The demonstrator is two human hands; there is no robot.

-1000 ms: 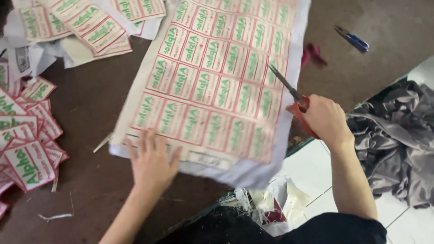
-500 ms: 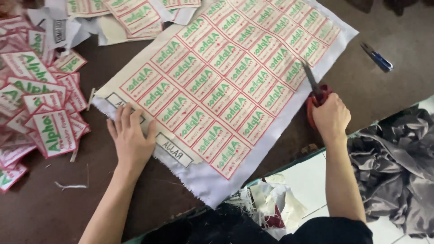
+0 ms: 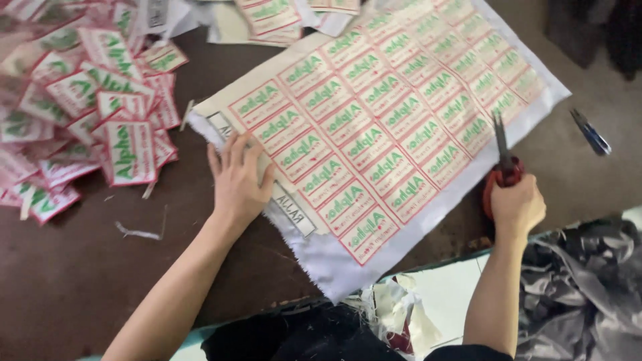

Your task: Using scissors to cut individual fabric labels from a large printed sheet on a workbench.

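The large white cloth sheet [image 3: 394,140] printed with rows of red-and-green labels now lies turned on the brown bench [image 3: 87,281], its long side running diagonally from lower left to upper right, where a second ago it lay more squarely in front of the person. The left hand [image 3: 235,179] has slid with it and rests flat on the sheet's near-left corner, fingers [image 3: 231,147] spread and pressing the cloth down. The right hand [image 3: 516,207] has come round to the sheet's lower right edge; its fingers are closed through the red handles of the scissors [image 3: 503,157], whose blades point up into the cloth between two rows of labels, though whether the blades are apart I cannot tell. The turn seems to have lined a gap between rows up with the scissors, so a cut along that row looks about to begin or just begun. A heap of already cut labels [image 3: 87,107] lies to the left, a second, blue-handled pair of scissors [image 3: 590,132] lies to the right, and grey fabric [image 3: 588,294] hangs below the bench edge.
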